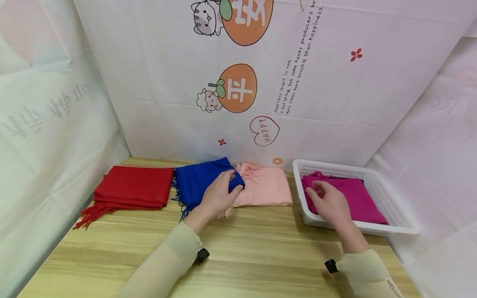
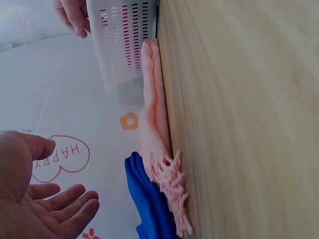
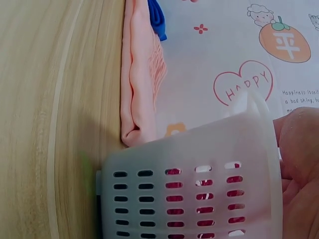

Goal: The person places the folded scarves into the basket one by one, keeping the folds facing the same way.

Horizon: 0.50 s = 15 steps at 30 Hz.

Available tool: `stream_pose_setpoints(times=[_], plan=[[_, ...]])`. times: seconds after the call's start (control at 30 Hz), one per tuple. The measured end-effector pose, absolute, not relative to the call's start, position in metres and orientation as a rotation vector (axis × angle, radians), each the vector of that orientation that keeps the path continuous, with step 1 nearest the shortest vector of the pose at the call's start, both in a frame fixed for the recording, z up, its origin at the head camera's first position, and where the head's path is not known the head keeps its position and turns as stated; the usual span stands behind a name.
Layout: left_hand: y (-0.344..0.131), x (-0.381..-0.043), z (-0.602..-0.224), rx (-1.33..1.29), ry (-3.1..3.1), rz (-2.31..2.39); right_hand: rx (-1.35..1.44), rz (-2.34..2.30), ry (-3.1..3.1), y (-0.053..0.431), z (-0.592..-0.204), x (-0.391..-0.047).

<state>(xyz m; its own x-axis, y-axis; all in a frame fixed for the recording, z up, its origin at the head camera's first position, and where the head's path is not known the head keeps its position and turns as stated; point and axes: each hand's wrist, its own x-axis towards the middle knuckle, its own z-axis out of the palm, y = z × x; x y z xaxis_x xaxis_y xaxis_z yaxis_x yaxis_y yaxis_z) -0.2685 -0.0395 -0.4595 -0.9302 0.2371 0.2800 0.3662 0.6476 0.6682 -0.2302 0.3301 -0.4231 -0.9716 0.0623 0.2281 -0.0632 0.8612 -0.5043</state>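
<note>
Bright head view, dimmer wrist views, soft shadows on tabletop

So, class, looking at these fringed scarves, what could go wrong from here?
The blue scarf overlaps the pink scarf, so moving one might drag the other. The magenta scarf has loose fringe near the slotted wall of the white basket; it could snag if lifted.
</note>
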Motion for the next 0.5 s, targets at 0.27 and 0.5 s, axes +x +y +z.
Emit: stream_pose_setpoints(times=[0.27, 0.5], plan=[[-0.056, -0.269, -0.456, -0.44, -2.712, -1.14, 0.011, 0.773, -2.807, 0.324, -0.424, -0.232], [-0.067, -0.269, -0.453, -0.404, -2.71, -1.134, 0.028, 0.772, -2.801, 0.316, -0.425, -0.231]])
